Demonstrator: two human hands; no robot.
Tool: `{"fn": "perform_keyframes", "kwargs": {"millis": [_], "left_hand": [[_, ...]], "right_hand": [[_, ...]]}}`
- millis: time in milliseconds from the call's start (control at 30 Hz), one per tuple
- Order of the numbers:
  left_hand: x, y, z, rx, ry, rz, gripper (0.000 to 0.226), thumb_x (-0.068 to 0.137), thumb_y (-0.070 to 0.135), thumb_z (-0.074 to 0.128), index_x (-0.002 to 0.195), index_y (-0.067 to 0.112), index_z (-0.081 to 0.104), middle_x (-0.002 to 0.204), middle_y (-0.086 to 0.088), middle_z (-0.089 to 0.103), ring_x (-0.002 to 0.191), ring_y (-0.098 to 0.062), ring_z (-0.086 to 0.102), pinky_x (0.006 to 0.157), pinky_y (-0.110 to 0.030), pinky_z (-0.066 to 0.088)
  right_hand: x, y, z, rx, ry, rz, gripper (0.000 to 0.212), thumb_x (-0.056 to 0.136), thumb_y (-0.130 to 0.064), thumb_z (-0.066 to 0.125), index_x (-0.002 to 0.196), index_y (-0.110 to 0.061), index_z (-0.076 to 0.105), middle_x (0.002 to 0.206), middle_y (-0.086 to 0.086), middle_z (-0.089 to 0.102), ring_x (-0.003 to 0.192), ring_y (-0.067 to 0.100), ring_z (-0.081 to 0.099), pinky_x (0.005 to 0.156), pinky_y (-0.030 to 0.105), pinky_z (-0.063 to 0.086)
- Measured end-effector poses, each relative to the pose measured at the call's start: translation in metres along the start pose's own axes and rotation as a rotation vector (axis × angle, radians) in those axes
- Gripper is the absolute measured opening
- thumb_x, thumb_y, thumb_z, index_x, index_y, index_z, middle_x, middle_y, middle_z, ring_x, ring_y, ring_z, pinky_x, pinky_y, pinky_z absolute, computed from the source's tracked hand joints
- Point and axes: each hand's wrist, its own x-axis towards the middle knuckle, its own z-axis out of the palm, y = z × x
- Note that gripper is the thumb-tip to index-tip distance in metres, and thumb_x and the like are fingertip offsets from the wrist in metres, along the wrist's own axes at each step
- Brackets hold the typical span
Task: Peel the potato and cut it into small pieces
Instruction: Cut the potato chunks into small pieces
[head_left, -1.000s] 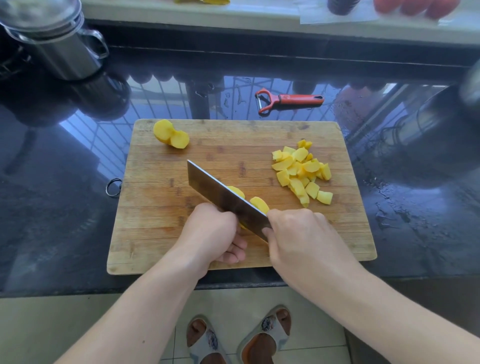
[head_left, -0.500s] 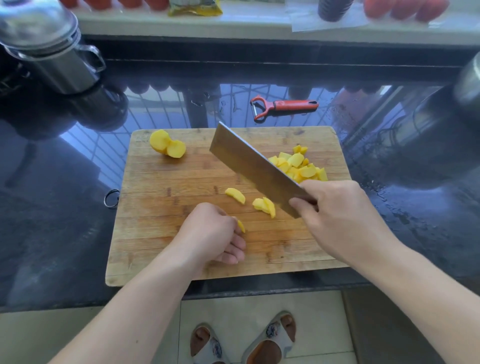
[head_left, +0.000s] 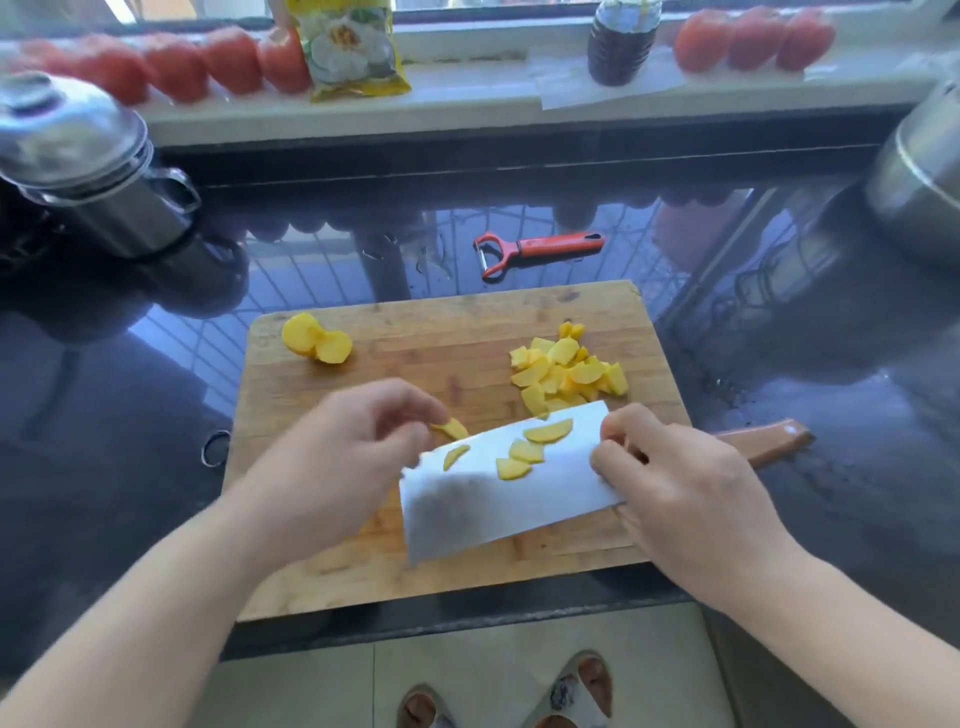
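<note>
A wooden cutting board (head_left: 415, 332) lies on the black counter. The cleaver (head_left: 493, 499) is turned flat over the board's front, with several yellow potato slices (head_left: 530, 447) lying on its blade. My right hand (head_left: 675, 483) grips the cleaver where blade meets handle; the wooden handle sticks out to the right. My left hand (head_left: 337, 457) is at the blade's left edge and pinches one potato slice (head_left: 451, 428); this part is blurred. A pile of cut potato pieces (head_left: 566, 374) sits at the board's right. An uncut potato chunk (head_left: 317, 338) rests at the far left corner.
A red peeler (head_left: 540, 249) lies on the counter behind the board. A lidded steel pot (head_left: 78, 166) stands far left, another steel pot (head_left: 919, 176) far right. Tomatoes (head_left: 182, 62), a yellow packet (head_left: 353, 47) and a dark bottle (head_left: 623, 41) line the sill.
The cleaver went from cutting, to raised, to lying flat with slices on its blade. My left hand opened from its curled hold and moved right, to the blade's edge.
</note>
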Motion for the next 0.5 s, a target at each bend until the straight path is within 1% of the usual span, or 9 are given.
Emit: {"fn": "perform_keyframes", "kwargs": {"millis": [33, 67, 100, 167, 200, 233, 300, 433, 500], "left_hand": [[-0.004, 0.01, 0.014, 0.073, -0.117, 0.056, 0.019, 0.102, 0.03, 0.056, 0.104, 0.038, 0.073, 0.096, 0.013, 0.074, 0.084, -0.005, 0.065, 0.076, -0.03, 0.052], [-0.007, 0.016, 0.03, 0.17, -0.204, 0.099, 0.021, 0.104, 0.031, 0.052, 0.112, 0.04, 0.07, 0.103, 0.014, 0.07, 0.091, -0.003, 0.063, 0.081, -0.028, 0.051], [-0.009, 0.02, 0.045, 0.283, -0.247, 0.146, 0.025, 0.106, 0.031, 0.048, 0.122, 0.041, 0.064, 0.112, 0.017, 0.063, 0.102, -0.003, 0.059, 0.089, -0.025, 0.049], [-0.01, 0.021, 0.072, 0.471, -0.22, 0.244, 0.034, 0.108, 0.03, 0.042, 0.14, 0.04, 0.048, 0.126, 0.015, 0.045, 0.124, -0.008, 0.042, 0.105, -0.027, 0.04], [-0.01, 0.022, 0.082, 0.518, -0.187, 0.262, 0.038, 0.108, 0.03, 0.04, 0.146, 0.038, 0.041, 0.13, 0.013, 0.038, 0.129, -0.012, 0.034, 0.109, -0.03, 0.035], [-0.008, 0.021, 0.09, 0.551, -0.163, 0.257, 0.042, 0.108, 0.03, 0.04, 0.149, 0.036, 0.036, 0.133, 0.01, 0.035, 0.13, -0.015, 0.03, 0.111, -0.033, 0.033], [0.002, 0.022, 0.099, 0.586, -0.129, 0.224, 0.046, 0.108, 0.029, 0.039, 0.153, 0.031, 0.034, 0.139, 0.004, 0.033, 0.131, -0.022, 0.03, 0.113, -0.039, 0.033], [0.035, 0.027, 0.105, 0.7, -0.113, 0.223, 0.041, 0.108, 0.027, 0.038, 0.148, 0.022, 0.045, 0.141, -0.003, 0.041, 0.128, -0.03, 0.035, 0.11, -0.043, 0.034], [0.045, 0.027, 0.103, 0.636, -0.073, 0.27, 0.042, 0.108, 0.022, 0.04, 0.149, 0.021, 0.049, 0.141, -0.005, 0.044, 0.128, -0.029, 0.036, 0.112, -0.042, 0.034]], "right_hand": [[0.0, -0.004, 0.003, -0.002, -0.002, 0.018, 0.022, 0.071, 0.012, 0.061, 0.077, -0.009, 0.055, 0.09, 0.01, 0.057, 0.05, 0.026, 0.036, 0.043, 0.033, 0.03], [0.0, -0.007, 0.005, -0.006, 0.002, 0.033, 0.023, 0.072, 0.012, 0.059, 0.076, -0.01, 0.054, 0.088, 0.01, 0.056, 0.049, 0.026, 0.035, 0.045, 0.032, 0.027], [0.0, -0.01, 0.007, -0.015, 0.016, 0.043, 0.023, 0.075, 0.012, 0.056, 0.076, -0.011, 0.053, 0.087, 0.009, 0.056, 0.048, 0.026, 0.035, 0.046, 0.032, 0.024], [0.002, -0.012, 0.008, -0.04, 0.068, 0.046, 0.024, 0.084, 0.01, 0.043, 0.078, -0.013, 0.049, 0.084, 0.009, 0.056, 0.047, 0.025, 0.033, 0.049, 0.032, 0.021], [0.002, -0.013, 0.008, -0.051, 0.09, 0.046, 0.025, 0.087, 0.008, 0.038, 0.08, -0.014, 0.047, 0.083, 0.009, 0.056, 0.047, 0.025, 0.033, 0.05, 0.032, 0.02], [0.002, -0.012, 0.008, -0.062, 0.104, 0.046, 0.026, 0.089, 0.008, 0.036, 0.082, -0.015, 0.046, 0.082, 0.009, 0.056, 0.047, 0.024, 0.032, 0.05, 0.032, 0.021], [-0.001, -0.01, 0.009, -0.086, 0.114, 0.053, 0.027, 0.087, 0.01, 0.038, 0.079, -0.014, 0.047, 0.08, 0.009, 0.055, 0.047, 0.024, 0.032, 0.05, 0.032, 0.021], [-0.007, -0.009, 0.009, -0.114, 0.098, 0.097, 0.032, 0.085, 0.011, 0.032, 0.07, -0.013, 0.046, 0.075, 0.008, 0.05, 0.046, 0.025, 0.028, 0.05, 0.032, 0.017], [-0.009, -0.008, 0.008, -0.122, 0.086, 0.108, 0.031, 0.082, 0.013, 0.032, 0.069, -0.013, 0.045, 0.073, 0.008, 0.048, 0.048, 0.023, 0.025, 0.048, 0.032, 0.019]]}}
